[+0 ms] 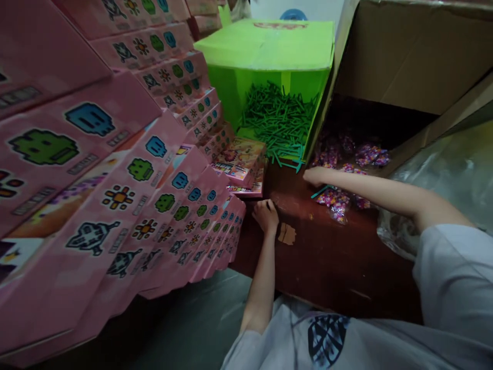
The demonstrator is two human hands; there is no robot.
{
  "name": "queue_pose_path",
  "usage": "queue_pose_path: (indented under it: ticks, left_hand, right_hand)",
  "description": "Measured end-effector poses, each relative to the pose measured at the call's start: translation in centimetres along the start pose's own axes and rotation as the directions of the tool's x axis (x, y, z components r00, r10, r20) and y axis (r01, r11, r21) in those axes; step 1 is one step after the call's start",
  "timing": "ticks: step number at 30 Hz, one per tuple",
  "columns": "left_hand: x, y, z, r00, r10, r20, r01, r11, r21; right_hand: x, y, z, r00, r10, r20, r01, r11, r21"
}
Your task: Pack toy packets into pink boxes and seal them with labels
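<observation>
No brand can be read: the pink boxes filling the left of the frame carry pixel-style icons in blue, green, orange and grey, each with a tiny caption too blurred to decipher. The oval print atop the lime-green bin at upper centre is equally illegible, as is the dark emblem on the shirt at the bottom edge. The cardboard carton runs off the upper right, its interior mostly in shadow, and the nearest pink boxes are cut off at the left edge.

Right of centre, the right hand reaches down beside the clear packets of colourful pieces. A teal stick lies just below its fingers, which point away, so I cannot tell whether they are clamped on anything. Green sticks spill from the bin above it. At centre, the left hand has its fingers curled, perhaps loosely, near two stacked boxes; whether fingertips and thumb meet is unclear.
</observation>
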State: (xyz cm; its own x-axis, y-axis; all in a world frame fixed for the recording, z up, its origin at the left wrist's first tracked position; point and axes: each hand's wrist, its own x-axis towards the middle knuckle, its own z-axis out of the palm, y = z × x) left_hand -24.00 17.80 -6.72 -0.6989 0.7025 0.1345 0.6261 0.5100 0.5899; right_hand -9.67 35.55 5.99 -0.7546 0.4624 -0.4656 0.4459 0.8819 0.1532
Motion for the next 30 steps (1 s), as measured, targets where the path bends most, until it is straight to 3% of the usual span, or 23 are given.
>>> queue_pose_path:
  ticks: [3,5,7,10,14,18,21,25,30]
  left_hand:
    - [0.0,0.0,0.0,1.0,0.0,0.001,0.0,1.0,0.001]
    - [0.0,0.0,0.0,1.0,-0.001,0.001,0.001,1.0,0.003]
    - [-0.1,0.0,0.1,1.0,-0.001,0.0,0.001,1.0,0.003]
    - [0.0,0.0,0.1,1.0,-0.004,-0.001,0.004,1.0,0.001]
    - [0.0,-0.2,0.2,1.0,-0.001,-0.006,0.001,1.0,-0.001]
    - [0.0,-0.4,0.2,1.0,0.01,-0.008,-0.01,1.0,0.006]
    - [0.0,-0.5,0.2,1.0,0.015,-0.008,-0.015,1.0,0.015]
    - [0.0,-0.4,0.3,1.0,0.01,-0.002,-0.01,1.0,0.019]
    - [-0.1,-0.4,0.2,1.0,0.006,0.006,-0.006,1.0,0.015]
  right_hand:
    - [-2.0,0.7,4.0,0.996,0.073,0.058,-0.072,0.997,-0.013]
    - [-2.5,1.0,5.1,0.995,0.074,0.069,-0.074,0.997,-0.004]
    - [-2.1,0.8,4.9,0.998,0.053,0.025,-0.053,0.998,0.022]
    - [0.6,-0.7,3.2,0.987,0.073,-0.143,-0.064,0.996,0.064]
    - [6.0,-2.9,1.1,0.896,0.318,-0.31,-0.286,0.947,0.143]
    - [9.6,-3.9,1.1,0.785,0.531,-0.319,-0.469,0.846,0.254]
    - [10.6,-4.1,1.8,0.747,0.583,-0.318,-0.503,0.81,0.303]
    - [11.2,-3.3,1.6,0.751,0.608,-0.259,-0.529,0.788,0.317]
    - [12.1,-2.2,0.0,0.82,0.557,-0.128,-0.509,0.814,0.282]
